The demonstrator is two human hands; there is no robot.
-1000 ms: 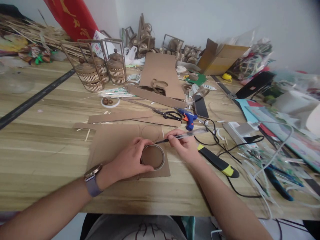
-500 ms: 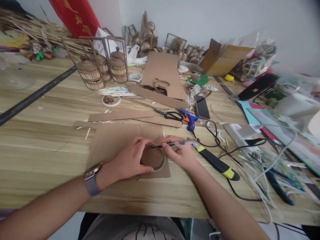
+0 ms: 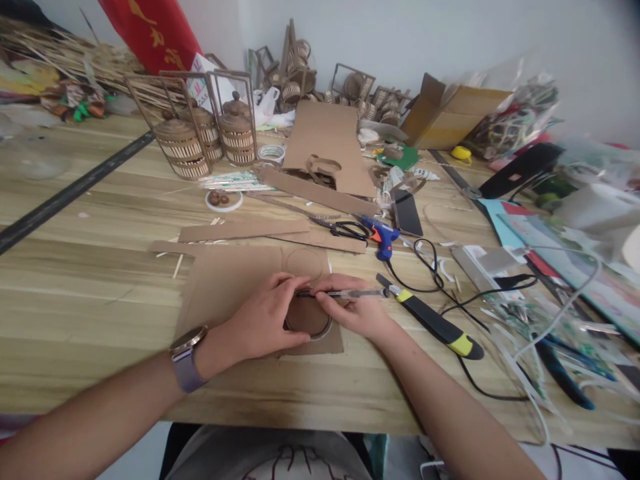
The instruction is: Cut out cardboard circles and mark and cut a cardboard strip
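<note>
My left hand (image 3: pixel 260 320) curls around a round tape ring (image 3: pixel 320 331) and presses it flat on a brown cardboard sheet (image 3: pixel 225 287). My right hand (image 3: pixel 357 310) pinches a clear pen (image 3: pixel 350 293) lying low across the ring's far edge, its tip close to my left fingers. A pencilled circle (image 3: pixel 303 263) shows on the cardboard just beyond the ring. A watch sits on my left wrist.
A yellow-and-black utility knife (image 3: pixel 435 325) lies right of my right hand, with black cables around it. Scissors (image 3: pixel 345 230), a blue glue gun (image 3: pixel 383 237) and cardboard strips (image 3: pixel 245 231) lie beyond. Woven baskets (image 3: pixel 205 137) and a cardboard box (image 3: pixel 450 117) stand at the back.
My right hand has moved left with the pen, from the ring's right side across its far edge toward my left fingers. The left hand has stayed on the ring.
</note>
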